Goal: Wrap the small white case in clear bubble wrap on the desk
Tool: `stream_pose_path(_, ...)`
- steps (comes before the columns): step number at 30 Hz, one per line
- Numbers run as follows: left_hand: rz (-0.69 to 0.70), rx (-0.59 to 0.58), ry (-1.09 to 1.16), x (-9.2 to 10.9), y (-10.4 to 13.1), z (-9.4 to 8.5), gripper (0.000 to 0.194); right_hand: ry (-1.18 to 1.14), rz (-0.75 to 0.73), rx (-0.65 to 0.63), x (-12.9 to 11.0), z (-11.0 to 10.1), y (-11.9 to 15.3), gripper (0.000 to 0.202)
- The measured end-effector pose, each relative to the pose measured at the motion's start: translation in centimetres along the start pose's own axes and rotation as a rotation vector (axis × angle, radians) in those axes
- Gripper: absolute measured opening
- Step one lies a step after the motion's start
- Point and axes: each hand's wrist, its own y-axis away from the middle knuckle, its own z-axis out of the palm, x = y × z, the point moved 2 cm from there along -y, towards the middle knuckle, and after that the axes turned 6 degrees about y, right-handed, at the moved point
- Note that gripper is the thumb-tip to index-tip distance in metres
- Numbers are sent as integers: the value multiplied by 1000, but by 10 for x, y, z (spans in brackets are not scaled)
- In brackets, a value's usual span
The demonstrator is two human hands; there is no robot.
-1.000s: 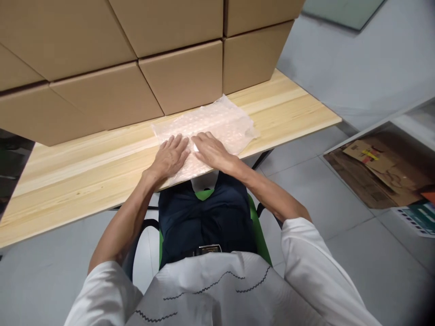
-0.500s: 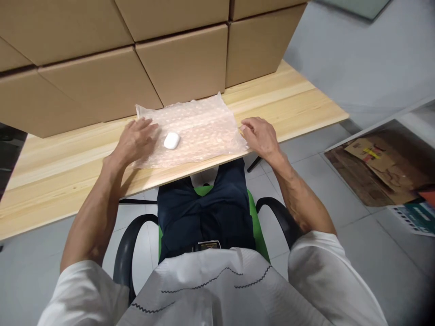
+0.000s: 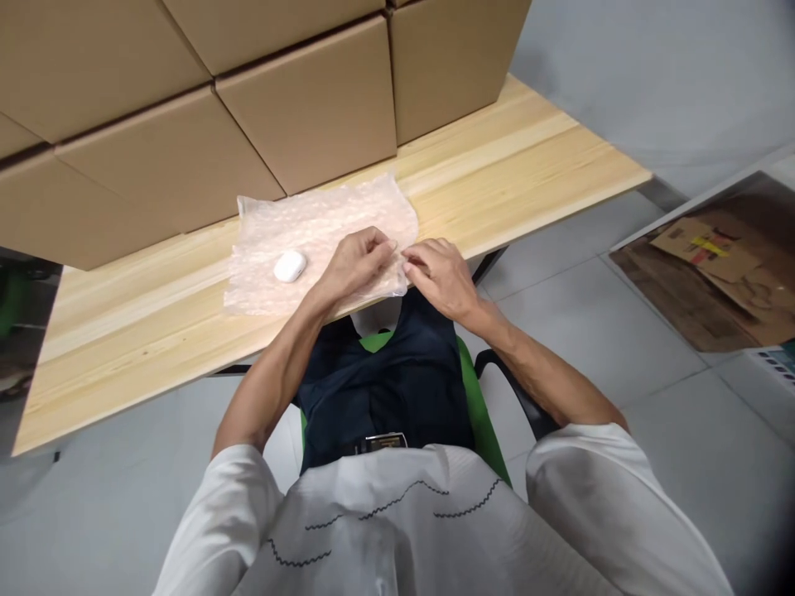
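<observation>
A pinkish, see-through piece of bubble wrap (image 3: 335,212) lies flat on the wooden table near its front edge. On its left half rests a small white rounded case (image 3: 290,266), like an earbud case, which neither hand touches. My left hand (image 3: 358,263) is over the right part of the wrap, thumb and fingers pinched at its right edge. Facing it, my right hand (image 3: 440,276) pinches the same edge close to the corner. The fingertips of both hands are only a short distance apart.
Stacked cardboard boxes (image 3: 310,99) line the back of the wooden table (image 3: 527,182). Below the table's front edge are my legs on a green chair (image 3: 481,414) with black armrests. A container of flattened cardboard (image 3: 720,273) stands on the floor at right.
My left hand has moved right, from beside the white case to the wrap's right edge. My right hand has shifted slightly left and now pinches that edge. The view has tilted a little.
</observation>
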Motion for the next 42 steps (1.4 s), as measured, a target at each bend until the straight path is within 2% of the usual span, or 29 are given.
stream_pose_path(5,-95,-104,173,3,-8,-9,66,9,-119,-8,-21,9,3,47)
stream_pose_path(9,-122,-134,212,6,-14,-13,55,-62,-258,-20,-30,17,-1,53)
stream_pose_path(14,-204,-116,348,-3,-11,-12,42,-280,-319,109,-20,22,3,43)
stream_pose_path(17,-197,-123,417,-4,-6,-12,41,-405,-232,200,-12,22,0,32)
stream_pose_path(20,-201,-153,459,-2,-3,-12,38,-588,-14,239,-4,25,-17,26)
stream_pose_path(23,-185,-210,462,-1,-3,-14,43,-787,195,189,2,32,-41,26)
stream_pose_path(25,-173,-235,459,-2,-3,-15,50,-844,260,133,4,35,-56,23)
stream_pose_path(28,-163,-250,447,-3,-2,-18,58,-813,259,90,3,32,-68,16)
stream_pose_path(31,-160,-260,436,-3,1,-19,61,-687,187,101,-3,23,-69,13)
stream_pose_path(34,-181,-226,436,-2,2,-20,51,-568,118,102,-9,17,-71,11)
stream_pose_path(38,-202,-242,445,-1,2,-19,26,-488,60,91,-13,15,-77,13)
stream_pose_path(42,-209,-235,434,2,0,-16,26,-446,-24,87,-15,11,-83,11)
